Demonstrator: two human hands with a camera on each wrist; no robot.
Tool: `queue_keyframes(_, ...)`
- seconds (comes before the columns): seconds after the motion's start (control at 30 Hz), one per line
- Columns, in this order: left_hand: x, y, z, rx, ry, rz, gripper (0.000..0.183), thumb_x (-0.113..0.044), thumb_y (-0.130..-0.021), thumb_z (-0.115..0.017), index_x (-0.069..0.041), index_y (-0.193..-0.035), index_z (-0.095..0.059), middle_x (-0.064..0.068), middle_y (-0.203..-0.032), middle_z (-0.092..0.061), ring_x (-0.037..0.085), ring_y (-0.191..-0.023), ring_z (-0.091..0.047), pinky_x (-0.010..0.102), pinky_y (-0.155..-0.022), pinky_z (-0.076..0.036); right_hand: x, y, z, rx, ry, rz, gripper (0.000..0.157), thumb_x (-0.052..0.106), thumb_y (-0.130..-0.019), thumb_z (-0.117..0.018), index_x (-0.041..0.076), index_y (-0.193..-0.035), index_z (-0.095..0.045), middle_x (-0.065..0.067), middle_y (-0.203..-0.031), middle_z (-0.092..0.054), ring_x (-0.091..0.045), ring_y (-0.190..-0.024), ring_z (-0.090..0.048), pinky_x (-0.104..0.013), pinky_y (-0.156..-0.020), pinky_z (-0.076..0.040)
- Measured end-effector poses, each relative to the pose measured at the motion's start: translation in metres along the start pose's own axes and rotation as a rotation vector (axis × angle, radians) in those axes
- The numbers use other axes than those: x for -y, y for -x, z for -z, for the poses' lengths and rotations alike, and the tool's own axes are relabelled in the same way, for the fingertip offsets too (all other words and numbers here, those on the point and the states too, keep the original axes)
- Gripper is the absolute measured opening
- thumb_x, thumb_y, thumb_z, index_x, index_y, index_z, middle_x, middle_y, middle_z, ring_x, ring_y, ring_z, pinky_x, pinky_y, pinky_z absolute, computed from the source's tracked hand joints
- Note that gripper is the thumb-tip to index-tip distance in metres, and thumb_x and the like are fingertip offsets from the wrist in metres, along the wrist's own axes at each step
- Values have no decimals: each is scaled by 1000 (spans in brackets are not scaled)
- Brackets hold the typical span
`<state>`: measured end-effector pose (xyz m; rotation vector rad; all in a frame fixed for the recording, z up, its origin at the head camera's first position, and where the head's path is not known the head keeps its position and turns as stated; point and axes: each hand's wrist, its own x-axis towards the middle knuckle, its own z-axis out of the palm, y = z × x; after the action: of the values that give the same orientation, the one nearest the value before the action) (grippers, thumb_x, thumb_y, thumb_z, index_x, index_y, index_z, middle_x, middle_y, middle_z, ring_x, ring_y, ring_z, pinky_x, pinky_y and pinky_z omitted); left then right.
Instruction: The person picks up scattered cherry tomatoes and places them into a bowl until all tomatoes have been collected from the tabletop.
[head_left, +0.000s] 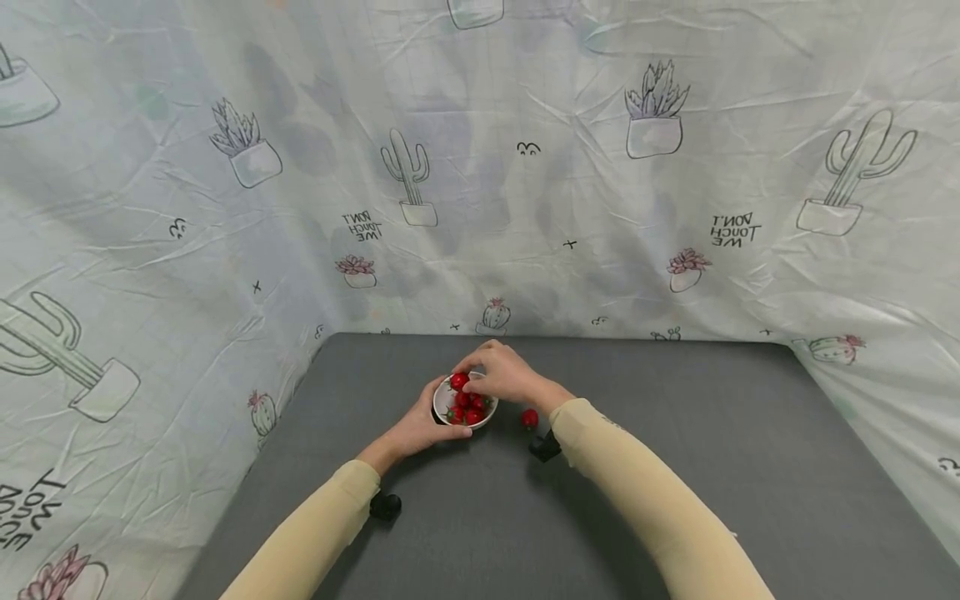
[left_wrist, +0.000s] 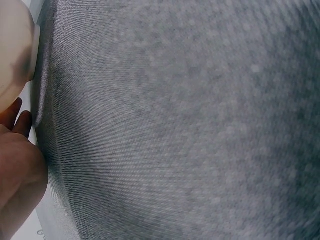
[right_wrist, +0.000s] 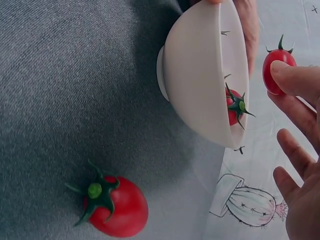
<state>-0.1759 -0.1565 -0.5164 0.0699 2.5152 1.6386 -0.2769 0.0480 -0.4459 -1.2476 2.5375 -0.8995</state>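
A small white bowl (right_wrist: 195,75) stands on the grey cloth, with several red cherry tomatoes (head_left: 473,416) inside. My left hand (head_left: 417,427) grips the bowl from its left side, thumb along the near wall and fingers around the far left. Above the bowl's opening, my right hand (head_left: 507,375) pinches one cherry tomato (right_wrist: 278,75) between thumb and forefinger, its green stem pointing up in the right wrist view. A loose cherry tomato (head_left: 529,418) lies on the cloth right of the bowl, below the right wrist. In the left wrist view, only the bowl's side and part of the left hand show.
The grey cloth (head_left: 465,517) covers the whole tabletop. A pale curtain (head_left: 480,192) printed with potted cacti hangs behind the table and along its sides. Black wrist cameras are strapped under both beige sleeves (head_left: 637,475), close above the cloth.
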Motion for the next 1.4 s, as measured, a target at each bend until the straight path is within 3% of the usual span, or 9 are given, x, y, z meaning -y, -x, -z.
queue_keyframes(0.2,0,1,-3,5,18,2,110,-34,-84,-87,-17,-163,-11,11,-157,-35,28,-138,-43,51,-110,-38,-2,4,-1,5,-3,20,32,26,-97,-73,25,-128,-73,4,-130,-64,-24,-133,-43,-52,-105,-40)
queue_keyframes(0.43,-4,3,-5,-11,30,2,110,-33,-84,-87,-14,-163,-13,13,-156,-36,30,-140,-41,54,-112,-35,-8,17,12,-18,0,23,33,25,-97,-73,24,-130,-73,4,-132,-64,-25,-135,-42,-55,-109,-35)
queue_keyframes(0.63,-3,3,-8,-21,34,-5,111,-33,-82,-88,-14,-163,-13,12,-157,-33,29,-140,-40,54,-112,-34,-18,39,26,-28,-5,34,33,26,-98,-72,23,-131,-72,4,-135,-63,-24,-137,-42,-54,-107,-39)
queue_keyframes(0.9,-3,6,-11,-58,26,12,111,-31,-81,-90,-14,-162,-17,11,-155,-37,28,-138,-42,52,-111,-36,-37,76,41,-31,-26,-3,35,30,-97,-74,31,-132,-70,7,-135,-60,-21,-137,-42,-52,-104,-42)
queue_keyframes(1.4,-3,8,-9,-60,-19,21,112,-35,-80,-90,-14,-162,-17,12,-157,-35,30,-140,-40,53,-113,-34,-64,126,67,-53,-79,-50,35,32,-98,-72,28,-132,-70,-6,-144,-53,-30,-140,-39,-58,-104,-41)
